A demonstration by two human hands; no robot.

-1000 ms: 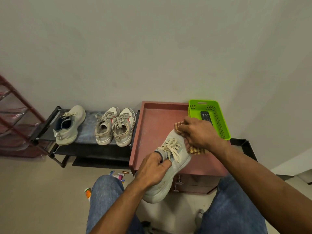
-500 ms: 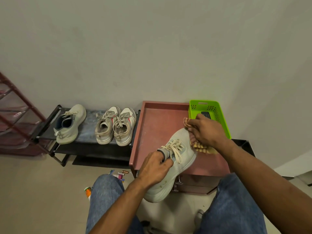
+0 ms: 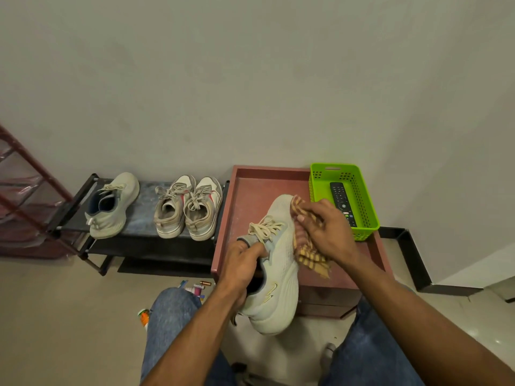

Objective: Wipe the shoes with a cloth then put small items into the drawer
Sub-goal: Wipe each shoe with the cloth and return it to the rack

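— Plain grey wall behind, and on your far left a black shoe rack carries a lone pale sneaker and a worn pair.

— Which step are you on?

— Wiping, I'd say. Your left hand grips the pale shoe by its collar, fingers curled inside, toe tipped away over the red cabinet top.

— And the other?

— Your right hand pinches the checked cloth against the shoe's right flank, wrist bent down.

— Next?

— Probably turn the shoe to reach the unwiped side. Small items lie on the floor by your knee; the green basket holding a remote sits far right.
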